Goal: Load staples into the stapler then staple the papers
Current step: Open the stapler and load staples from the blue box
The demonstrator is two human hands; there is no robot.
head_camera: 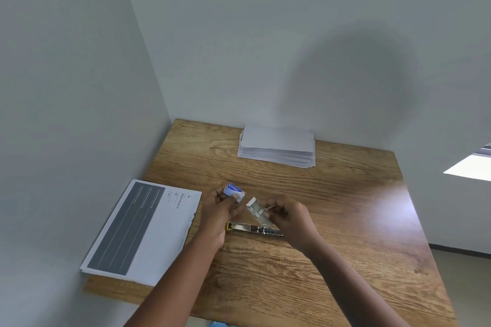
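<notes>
Wooden desk — stapler beneath both grips

I see two bare forearms running up from the bottom edge to the left hand and right hand. I spot no sleeves, gloves, rings or watch.

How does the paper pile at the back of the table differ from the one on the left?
The back pile is blank white and lies fully on the table; the left pile has a printed top sheet with a dark panel and overhangs the table's edge. Both lie flat, untouched.
</notes>
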